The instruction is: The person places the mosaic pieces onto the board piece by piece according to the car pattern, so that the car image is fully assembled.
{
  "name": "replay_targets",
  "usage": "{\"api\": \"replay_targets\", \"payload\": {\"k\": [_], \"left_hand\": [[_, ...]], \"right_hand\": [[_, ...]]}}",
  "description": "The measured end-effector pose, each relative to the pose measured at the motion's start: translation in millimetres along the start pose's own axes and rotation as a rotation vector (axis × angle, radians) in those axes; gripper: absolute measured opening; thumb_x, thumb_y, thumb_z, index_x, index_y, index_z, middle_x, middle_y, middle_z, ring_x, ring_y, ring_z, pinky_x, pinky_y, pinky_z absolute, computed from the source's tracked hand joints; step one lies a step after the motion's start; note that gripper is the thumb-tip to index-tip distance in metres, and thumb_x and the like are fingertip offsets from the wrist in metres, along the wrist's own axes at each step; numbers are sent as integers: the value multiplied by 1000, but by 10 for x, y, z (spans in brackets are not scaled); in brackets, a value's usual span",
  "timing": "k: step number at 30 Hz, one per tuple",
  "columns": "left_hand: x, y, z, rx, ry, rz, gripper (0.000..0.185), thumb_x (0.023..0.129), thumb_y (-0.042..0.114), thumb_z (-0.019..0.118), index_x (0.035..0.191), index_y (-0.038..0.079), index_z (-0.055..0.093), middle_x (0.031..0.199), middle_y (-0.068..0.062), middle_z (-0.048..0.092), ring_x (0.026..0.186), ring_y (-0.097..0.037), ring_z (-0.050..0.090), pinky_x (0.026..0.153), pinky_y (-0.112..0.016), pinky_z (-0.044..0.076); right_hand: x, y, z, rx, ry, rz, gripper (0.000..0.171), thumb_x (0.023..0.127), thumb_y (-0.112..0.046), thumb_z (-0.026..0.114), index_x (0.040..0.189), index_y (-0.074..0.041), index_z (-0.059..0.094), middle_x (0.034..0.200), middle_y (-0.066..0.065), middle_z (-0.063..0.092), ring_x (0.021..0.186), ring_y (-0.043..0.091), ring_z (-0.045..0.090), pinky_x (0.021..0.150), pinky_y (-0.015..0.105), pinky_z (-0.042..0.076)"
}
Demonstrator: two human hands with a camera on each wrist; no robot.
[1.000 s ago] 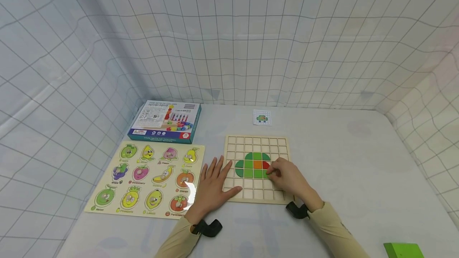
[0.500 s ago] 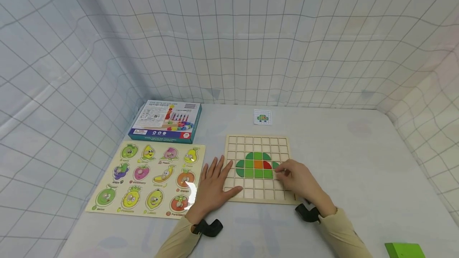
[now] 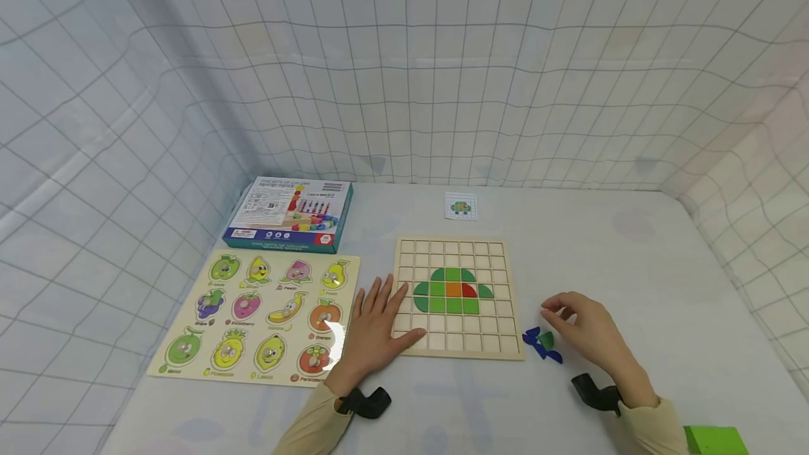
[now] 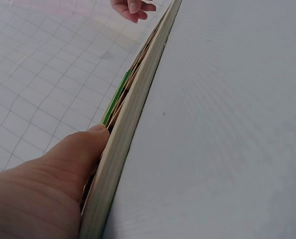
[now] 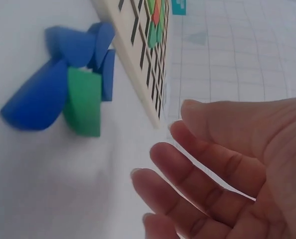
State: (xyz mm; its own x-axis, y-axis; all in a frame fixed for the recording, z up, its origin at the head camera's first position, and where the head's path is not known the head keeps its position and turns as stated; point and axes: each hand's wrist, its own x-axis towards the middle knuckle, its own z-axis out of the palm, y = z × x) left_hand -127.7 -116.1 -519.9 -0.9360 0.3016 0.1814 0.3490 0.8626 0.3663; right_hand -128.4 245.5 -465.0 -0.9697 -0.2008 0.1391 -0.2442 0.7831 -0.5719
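- Your left hand [image 3: 378, 332] lies flat, fingers spread, on the 8 o'clock corner of the wooden grid board [image 3: 452, 298]; my read is it pins the board so it won't slide.
- Your right hand [image 3: 588, 332] hovers off the board's 4 o'clock corner, fingers loosely curled, holding nothing.
- Loose pieces [image 3: 541, 344], blue ones plus a green one, sit heaped on the table just beside that corner and just left of your right hand, likely kept within reach.
- Board centre holds green tiles [image 3: 452, 291] with one orange and one red.
- Pattern card [image 3: 461, 206] lies at 12 o'clock from the board.
- Fruit puzzle [image 3: 259, 316] at 9 o'clock; labels like "Orange", "Lemon" are readable.
- Blue box [image 3: 289, 213] at 10 o'clock; its print is too small to read.
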Motion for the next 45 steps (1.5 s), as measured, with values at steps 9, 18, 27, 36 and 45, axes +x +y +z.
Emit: {"api": "replay_targets", "payload": {"k": [9, 18, 27, 36, 45], "left_hand": [[-3, 0, 0, -8, 3, 1, 84, 84, 64, 55, 149, 14, 35, 155, -13, 21, 142, -30, 10, 111, -51, 3], [-7, 2, -1, -17, 4, 0, 84, 84, 63, 56, 148, 14, 35, 155, -13, 20, 142, -30, 10, 111, -51, 3], [-2, 3, 0, -13, -3, 0, 85, 84, 64, 54, 149, 15, 34, 155, -12, 19, 143, -29, 9, 111, -51, 2], [4, 8, -7, -20, 13, 9, 84, 83, 64, 56, 148, 13, 36, 154, -14, 22, 142, -32, 11, 110, -53, 4], [5, 13, -15, -8, -9, -8, 85, 84, 65, 54, 149, 15, 34, 155, -11, 19, 143, -29, 9, 111, -51, 2]], "right_hand": [[-125, 103, -10, 68, -207, 129, 30, 80, -32, 77, 99, -10, 67, 79, -6, 56, 68, 13, 50, 55, 26, 42], [-165, 148, 66, 67, -267, 78, 45, 68, -37, 85, 98, -15, 62, 74, -6, 50, 64, 9, 45, 56, 24, 37], [-166, 154, 63, 91, -280, 64, 31, 76, -21, 81, 97, -13, 60, 70, -7, 50, 58, 7, 44, 52, 24, 38], [-134, 165, 24, 70, -221, 102, 27, 78, -19, 79, 97, -10, 62, 71, -6, 51, 61, 9, 47, 54, 25, 39], [-131, 177, -31, 76, -249, 158, 20, 82, -15, 74, 99, -9, 65, 74, -4, 53, 67, 13, 51, 57, 28, 40]]}}
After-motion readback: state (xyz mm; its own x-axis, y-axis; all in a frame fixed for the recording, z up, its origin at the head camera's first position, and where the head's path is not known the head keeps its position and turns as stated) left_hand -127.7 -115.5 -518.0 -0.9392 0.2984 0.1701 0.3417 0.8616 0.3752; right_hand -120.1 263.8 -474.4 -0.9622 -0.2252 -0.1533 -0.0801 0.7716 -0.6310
